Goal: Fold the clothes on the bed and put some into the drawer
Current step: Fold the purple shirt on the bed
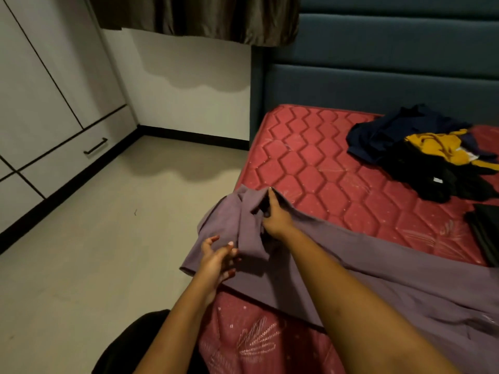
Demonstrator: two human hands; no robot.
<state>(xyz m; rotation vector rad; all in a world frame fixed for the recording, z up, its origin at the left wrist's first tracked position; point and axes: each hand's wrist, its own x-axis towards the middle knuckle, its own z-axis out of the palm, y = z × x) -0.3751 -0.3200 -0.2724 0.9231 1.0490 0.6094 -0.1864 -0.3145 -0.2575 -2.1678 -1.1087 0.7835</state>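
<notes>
Mauve garment lies stretched along the near edge of the red quilted mattress, its bunched end spilling over the corner, well apart from the unfolded pile of navy, yellow and black clothes by the headboard. The right hand grips a twisted bunch of that end, while the left hand is loosely spread, its fingers seemingly touching the hanging sleeve without pinching it. Folding well probably means untwisting the bunch, laying the sleeve flat on the mattress and smoothing it before making any fold.
</notes>
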